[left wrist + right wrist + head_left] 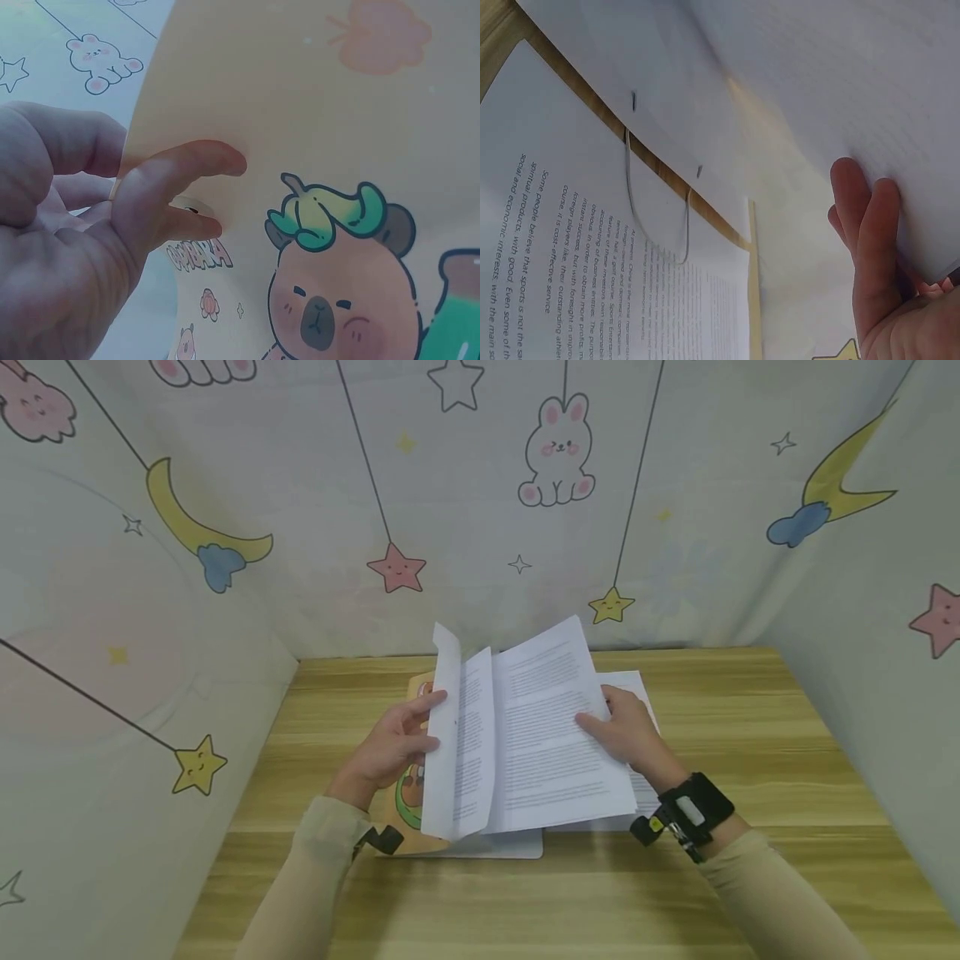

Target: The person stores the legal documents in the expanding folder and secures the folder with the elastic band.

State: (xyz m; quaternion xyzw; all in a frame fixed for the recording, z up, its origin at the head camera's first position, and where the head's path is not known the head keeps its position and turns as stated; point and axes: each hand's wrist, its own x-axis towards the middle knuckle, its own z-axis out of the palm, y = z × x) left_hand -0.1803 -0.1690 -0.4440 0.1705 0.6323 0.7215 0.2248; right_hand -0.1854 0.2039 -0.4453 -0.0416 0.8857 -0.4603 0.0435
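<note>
Head view: right hand (628, 727) grips edge of printed sheets (547, 735), tabletop (757, 752) alongside.

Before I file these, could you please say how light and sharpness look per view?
Head: soft light, print on the raised pages too small to read; left wrist: bluish cast, crisp outlines on the cartoon cover; right wrist: larger print on the lower sheet legible, faint on the raised pages.

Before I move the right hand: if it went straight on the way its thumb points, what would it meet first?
The right hand would first meet the printed page in its grip; depth past that is hard to judge.
</note>
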